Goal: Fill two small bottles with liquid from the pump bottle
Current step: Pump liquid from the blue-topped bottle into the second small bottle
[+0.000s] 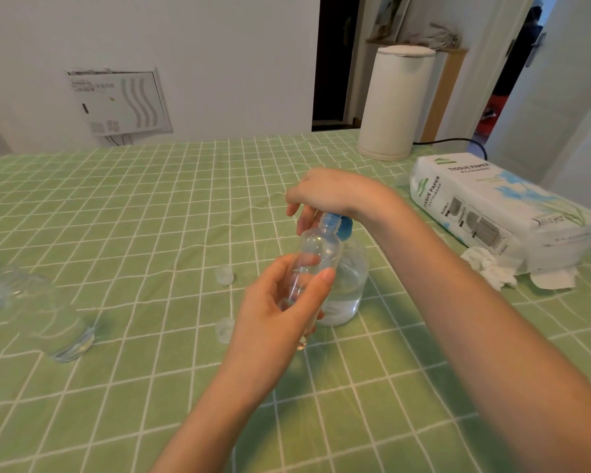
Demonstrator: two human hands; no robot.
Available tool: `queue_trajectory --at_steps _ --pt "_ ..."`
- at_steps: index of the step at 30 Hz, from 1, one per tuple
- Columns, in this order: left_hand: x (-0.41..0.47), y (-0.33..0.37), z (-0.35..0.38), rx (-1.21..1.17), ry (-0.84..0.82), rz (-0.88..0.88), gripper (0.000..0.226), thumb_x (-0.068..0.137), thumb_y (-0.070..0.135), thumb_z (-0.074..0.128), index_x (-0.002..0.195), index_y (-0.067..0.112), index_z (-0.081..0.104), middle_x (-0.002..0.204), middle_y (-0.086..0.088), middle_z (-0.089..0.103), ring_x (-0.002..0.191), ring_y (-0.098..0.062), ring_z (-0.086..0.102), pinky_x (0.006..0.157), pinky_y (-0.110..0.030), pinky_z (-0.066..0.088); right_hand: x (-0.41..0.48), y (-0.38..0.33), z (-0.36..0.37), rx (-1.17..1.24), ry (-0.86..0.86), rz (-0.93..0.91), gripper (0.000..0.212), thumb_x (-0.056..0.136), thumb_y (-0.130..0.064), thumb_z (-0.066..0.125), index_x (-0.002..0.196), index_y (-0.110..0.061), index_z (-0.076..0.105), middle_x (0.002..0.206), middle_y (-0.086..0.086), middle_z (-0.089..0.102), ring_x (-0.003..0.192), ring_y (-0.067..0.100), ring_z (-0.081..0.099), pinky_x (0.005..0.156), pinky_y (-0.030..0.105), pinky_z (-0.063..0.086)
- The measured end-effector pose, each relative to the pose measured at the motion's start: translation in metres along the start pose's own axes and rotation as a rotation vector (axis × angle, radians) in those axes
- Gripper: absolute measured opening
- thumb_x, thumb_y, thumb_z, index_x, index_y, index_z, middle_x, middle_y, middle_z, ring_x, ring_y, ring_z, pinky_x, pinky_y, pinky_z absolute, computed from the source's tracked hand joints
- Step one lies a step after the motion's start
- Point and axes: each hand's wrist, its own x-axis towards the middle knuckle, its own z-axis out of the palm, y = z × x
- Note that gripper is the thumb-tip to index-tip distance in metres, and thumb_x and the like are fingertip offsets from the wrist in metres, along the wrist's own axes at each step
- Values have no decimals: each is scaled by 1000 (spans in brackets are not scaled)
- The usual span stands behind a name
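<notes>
Clear small bottle (316, 254) held up to the blue pump head (335, 223), near the middle of the table.
Fingers and thumb of the left hand (280, 312) wrap the see-through bottle's lower half, tilting its open neck against the nozzle. The right hand (328, 192) lies over the pump head, fingers loose and hanging, gripping nothing. Just behind stands the clear pump bottle (350, 285), partly full, on the green checked tablecloth (151, 216). Two clear caps (224, 274) lie left of the hands, and a second clear bottle (48, 319) lies on its side further left. A tissue pack (492, 206) sits right.

Small bottle (318, 250), perhaps against pump bottle (351, 281)
</notes>
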Motion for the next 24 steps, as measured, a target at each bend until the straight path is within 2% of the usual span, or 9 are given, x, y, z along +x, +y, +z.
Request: queue_trajectory --at_steps 2,5,8,11,15,21,24 --pt "0 0 -1 16 -2 -2 43 60 50 63 96 27 66 79 -7 70 57 -5 56 48 -14 45 0 0 -1 -1 13 -2 25 93 -25 45 76 -20 62 106 10 67 102 29 64 77 32 46" --pt "1 2 0 25 -13 2 38 63 50 63 95 29 66 81 -7 70 59 -7 58 49 -14 46 -2 -2 -5 2 38 -3 22 93 -26 45 87 -16 64 102 10 69 102 28 65 72 30 46" --pt "3 4 1 19 -13 4 35 64 50 63 93 31 67 82 -4 71 59 -8 59 51 -15 47 -1 -6 -11 -14 66 -6 25 92 -26 46 98 -11 66 102 11 71 103 28 66 81 34 50" --pt "4 4 1 1 -4 0 37 62 50 63 93 31 67 80 0 72 59 -8 60 50 -14 46 0 -8 -11 -32 48 2 22 92 -29 46 86 -16 63 101 9 71 101 27 66 65 27 43" --pt "3 4 0 3 0 3 38 63 49 64 95 29 67 79 0 71 59 -8 59 48 -14 44 1 -5 -9 -9 54 3 24 90 -30 46 75 -21 62 101 8 69 100 26 66 69 29 43" --pt "1 2 0 15 -11 -5 37 64 47 63 95 27 66 81 -11 69 57 -8 55 49 -14 45 1 1 -2 -10 -5 12 23 91 -29 47 78 -21 63 107 9 68 101 28 65 67 29 43" --pt "0 1 -1 27 0 -16 42 63 47 63 99 25 65 82 -12 69 57 -7 55 48 -14 45 -1 0 -1 -25 -9 14 24 92 -30 46 79 -20 63 107 9 67 88 26 64 61 28 42"
